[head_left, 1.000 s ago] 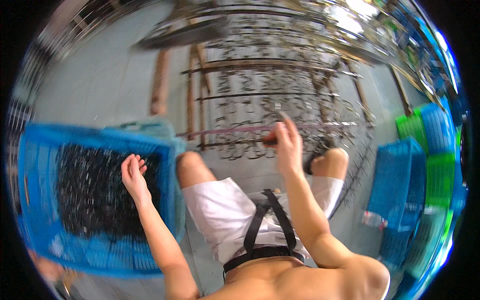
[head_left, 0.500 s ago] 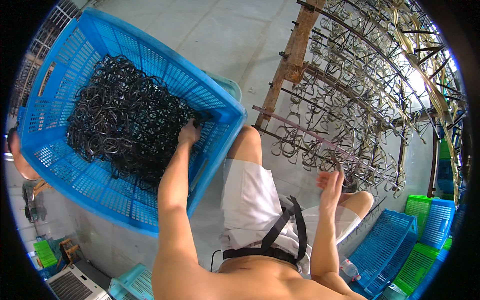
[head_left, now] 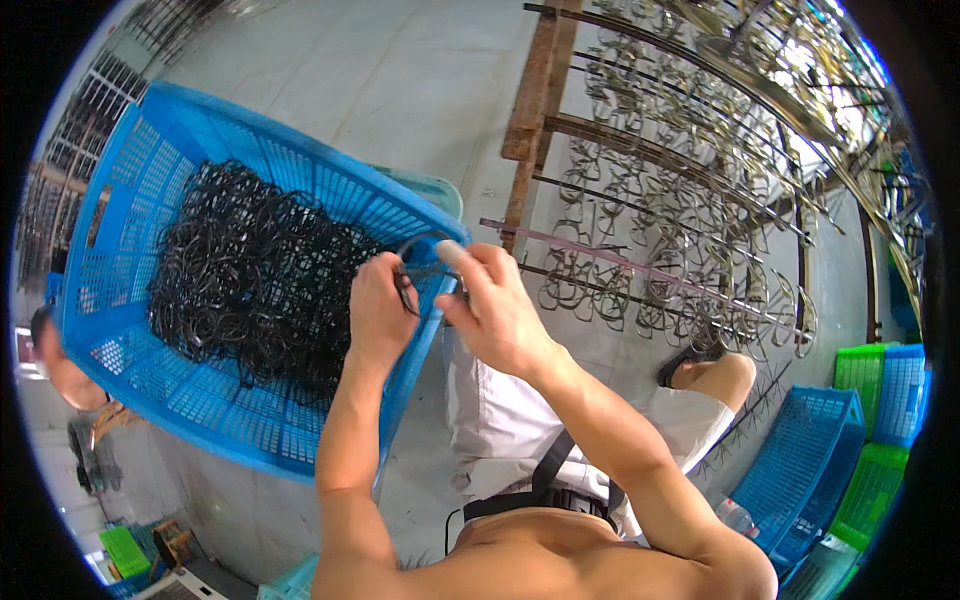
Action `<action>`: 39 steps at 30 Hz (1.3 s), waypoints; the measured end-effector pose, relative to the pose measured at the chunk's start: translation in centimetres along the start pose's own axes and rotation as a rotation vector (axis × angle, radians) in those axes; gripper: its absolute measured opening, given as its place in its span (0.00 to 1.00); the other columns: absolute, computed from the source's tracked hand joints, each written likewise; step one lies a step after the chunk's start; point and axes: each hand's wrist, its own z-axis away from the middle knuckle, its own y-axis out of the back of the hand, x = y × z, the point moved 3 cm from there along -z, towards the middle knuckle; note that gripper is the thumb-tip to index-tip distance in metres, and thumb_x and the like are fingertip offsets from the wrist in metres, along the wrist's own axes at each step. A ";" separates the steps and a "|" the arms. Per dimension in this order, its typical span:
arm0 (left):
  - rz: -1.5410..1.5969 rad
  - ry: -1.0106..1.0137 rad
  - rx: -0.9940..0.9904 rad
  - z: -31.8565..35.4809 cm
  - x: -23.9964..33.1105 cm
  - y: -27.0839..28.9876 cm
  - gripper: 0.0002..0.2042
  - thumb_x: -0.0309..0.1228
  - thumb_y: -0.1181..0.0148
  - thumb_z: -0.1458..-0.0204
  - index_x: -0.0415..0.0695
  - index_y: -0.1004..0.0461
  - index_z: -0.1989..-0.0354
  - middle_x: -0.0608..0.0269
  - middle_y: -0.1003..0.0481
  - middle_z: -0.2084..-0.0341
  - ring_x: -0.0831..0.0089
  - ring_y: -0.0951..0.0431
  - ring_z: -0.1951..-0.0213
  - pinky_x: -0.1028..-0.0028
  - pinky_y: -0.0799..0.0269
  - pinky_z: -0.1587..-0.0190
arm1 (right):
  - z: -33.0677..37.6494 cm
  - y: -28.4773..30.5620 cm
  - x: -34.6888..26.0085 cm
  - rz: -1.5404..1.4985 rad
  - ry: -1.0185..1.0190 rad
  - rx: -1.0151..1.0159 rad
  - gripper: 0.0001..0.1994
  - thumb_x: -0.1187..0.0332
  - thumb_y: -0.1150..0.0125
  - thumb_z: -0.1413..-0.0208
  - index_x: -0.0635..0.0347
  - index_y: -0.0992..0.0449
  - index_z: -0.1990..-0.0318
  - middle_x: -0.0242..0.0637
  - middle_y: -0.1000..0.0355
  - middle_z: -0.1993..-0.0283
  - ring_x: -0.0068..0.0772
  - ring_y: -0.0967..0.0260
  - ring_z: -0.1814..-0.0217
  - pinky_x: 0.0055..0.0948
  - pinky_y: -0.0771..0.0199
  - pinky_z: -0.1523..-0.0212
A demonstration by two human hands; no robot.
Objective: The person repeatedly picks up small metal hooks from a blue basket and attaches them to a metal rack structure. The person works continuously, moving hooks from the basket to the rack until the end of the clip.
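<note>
A large blue crate to my left holds a tangled heap of thin black looped pieces; I cannot tell their exact kind. Over the crate's right-hand corner, my left hand is closed on one or more black looped pieces. My right hand meets it from the other side, fingers bent and pinching the same dark pieces at their other end. Parts of the pieces are hidden behind the fingers.
A rack with rows of bars, hung with many metal loops, stands ahead and to the right. Blue crates and green crates are stacked at lower right. At the left edge another person's arm shows.
My left hand has come up out of the heap with dark looped pieces. The right hand has moved left from beside the rack to meet it. The view has shifted slightly.
</note>
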 end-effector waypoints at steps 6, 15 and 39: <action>0.565 0.038 -0.490 2.0 6.1 -1.0 0.41 0.15 0.40 0.61 0.42 0.55 0.37 0.55 0.32 0.68 0.64 0.29 0.65 0.68 0.33 0.61 | 1.5 2.9 1.2 0.044 0.157 -0.294 0.11 0.65 0.38 0.55 0.57 0.24 0.64 0.38 0.30 0.65 0.40 0.34 0.56 0.37 0.34 0.58; 1.649 1.020 -1.212 5.7 10.7 -2.9 0.25 0.42 0.51 0.42 0.37 0.42 0.42 0.63 0.29 0.63 0.76 0.29 0.62 0.77 0.33 0.60 | 7.6 8.7 1.8 -0.353 0.121 -0.582 0.09 0.66 0.42 0.50 0.61 0.26 0.66 0.41 0.30 0.68 0.44 0.32 0.64 0.40 0.34 0.63; 0.675 -0.073 -0.134 -4.1 11.5 -7.1 0.12 0.23 0.48 0.46 0.41 0.29 0.53 0.64 0.32 0.65 0.74 0.35 0.62 0.75 0.39 0.57 | 4.5 5.3 12.6 -0.402 -0.605 1.109 0.10 0.67 0.57 0.36 0.62 0.35 0.52 0.23 0.44 0.82 0.11 0.50 0.87 0.15 0.47 0.88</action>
